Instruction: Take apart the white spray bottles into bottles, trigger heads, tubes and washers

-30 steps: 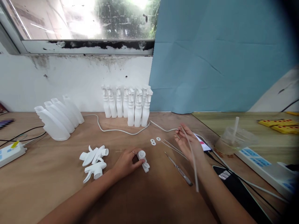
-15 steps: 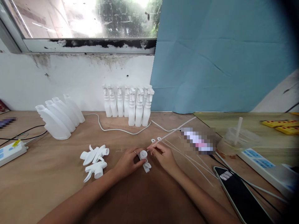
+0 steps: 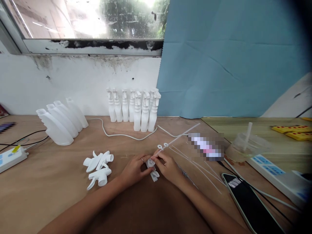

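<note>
A white trigger spray head (image 3: 154, 175) is gripped in my left hand (image 3: 135, 167), its round cap opening turned up. My right hand (image 3: 168, 164) pinches a thin clear tube (image 3: 181, 135) near its lower end, which meets the cap opening; how deep it sits is hidden by my fingers. Two small white washers (image 3: 159, 147) lie just beyond my hands. Several more tubes (image 3: 206, 169) are spread on the table to the right. Loose white spray heads (image 3: 99, 169) lie in a cluster left of my left hand.
Assembled white spray bottles (image 3: 145, 113) stand against the wall. Open-necked bottles (image 3: 60, 125) stand at the left. A phone (image 3: 253, 204), power strips (image 3: 270, 172), a lidded clear cup with a straw (image 3: 243, 146) and cables occupy the right. Tweezers (image 3: 187, 177) lie by my right forearm.
My right hand has moved left to the spray head, bringing the tube's end to the cap opening. The tube's far end shifted left too. My left hand keeps its hold.
</note>
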Demonstrator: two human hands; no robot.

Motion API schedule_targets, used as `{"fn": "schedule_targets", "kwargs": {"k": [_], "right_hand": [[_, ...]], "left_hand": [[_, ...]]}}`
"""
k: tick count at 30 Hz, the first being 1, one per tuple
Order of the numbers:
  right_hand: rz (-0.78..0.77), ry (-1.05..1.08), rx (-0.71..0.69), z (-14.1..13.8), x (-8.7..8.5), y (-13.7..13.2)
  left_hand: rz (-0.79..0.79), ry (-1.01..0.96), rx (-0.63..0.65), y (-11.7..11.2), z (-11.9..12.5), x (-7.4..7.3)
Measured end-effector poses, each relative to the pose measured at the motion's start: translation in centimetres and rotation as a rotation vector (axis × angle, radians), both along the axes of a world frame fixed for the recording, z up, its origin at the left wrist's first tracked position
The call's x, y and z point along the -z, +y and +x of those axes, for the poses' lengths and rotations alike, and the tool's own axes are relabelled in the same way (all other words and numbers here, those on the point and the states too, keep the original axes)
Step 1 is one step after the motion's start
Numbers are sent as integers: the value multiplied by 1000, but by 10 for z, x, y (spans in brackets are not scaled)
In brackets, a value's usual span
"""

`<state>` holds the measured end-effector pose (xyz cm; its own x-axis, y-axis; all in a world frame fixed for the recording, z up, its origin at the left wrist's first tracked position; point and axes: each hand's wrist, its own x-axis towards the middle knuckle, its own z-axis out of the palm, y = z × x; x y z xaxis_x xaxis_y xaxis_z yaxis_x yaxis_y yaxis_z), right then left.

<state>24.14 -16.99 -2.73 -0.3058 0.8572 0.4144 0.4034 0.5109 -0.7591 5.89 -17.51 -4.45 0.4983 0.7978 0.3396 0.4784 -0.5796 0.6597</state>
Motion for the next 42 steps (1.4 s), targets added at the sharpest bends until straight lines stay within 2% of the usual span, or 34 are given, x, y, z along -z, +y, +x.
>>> {"fn": "schedule_targets", "kwargs": {"k": [8,21,26,32,36,38,40,42], "right_hand": [[-64,39,20,1,8,3],[126,-194,-40,0,-5,-5],[85,-204,-8,-4,-9,-6],[71,-272,-39,-4,-8,0],[-28,-183,-7,4,1,1],[-85,-85,-52,7,5,0],[-125,21,-115,10,7,-2],[-158,117,-141,12,7,-2]], "left_hand": [[3,0,7,1,0,-1],[12,-12,19,0,0,1],[23,-28,21,1,0,2],[30,-41,18,1,4,3],[3,-61,34,-2,6,0],[-45,-91,29,-3,6,-2],[-130,-157,-29,-4,5,-4],[-261,-305,-102,-3,4,-3]]}}
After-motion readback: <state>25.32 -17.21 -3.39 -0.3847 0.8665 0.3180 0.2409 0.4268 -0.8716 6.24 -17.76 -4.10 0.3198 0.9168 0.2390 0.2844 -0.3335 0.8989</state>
